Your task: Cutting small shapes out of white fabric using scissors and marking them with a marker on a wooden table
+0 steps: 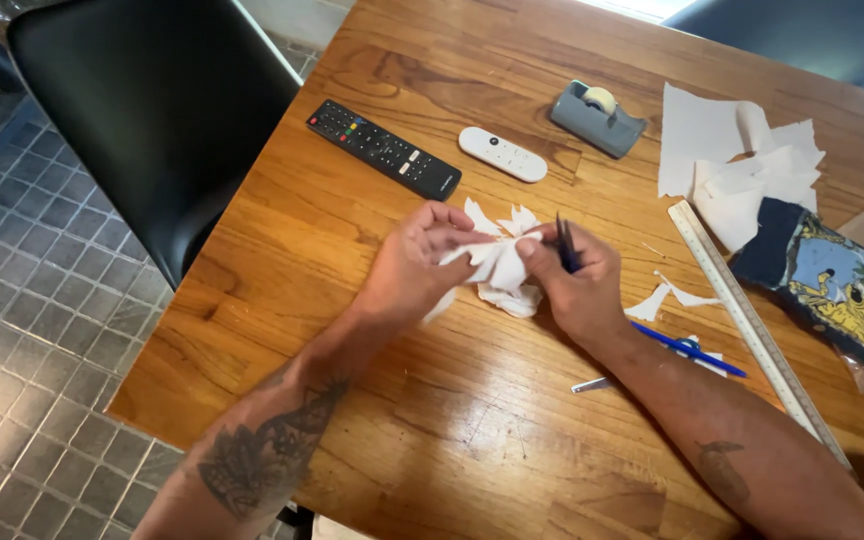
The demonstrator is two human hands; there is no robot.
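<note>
Head view: at frame centre the left hand point(414, 262) pinches the white paper point(500, 265) from its left side. The right hand point(574, 280) is closed on a dark pen point(564, 243) at the paper's right edge. I judge small, steady tool moves with the paper pinned suit this. Both forearms angle up from the lower frame over the table point(432, 420).

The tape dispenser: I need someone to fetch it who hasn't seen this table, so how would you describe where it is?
On the wooden table, look at the far side, beyond the person's hands. The tape dispenser sits right of the small white remote and left of the pile of white paper scraps. It is the only grey, wedge-shaped thing, with a pale roll on top.
</note>
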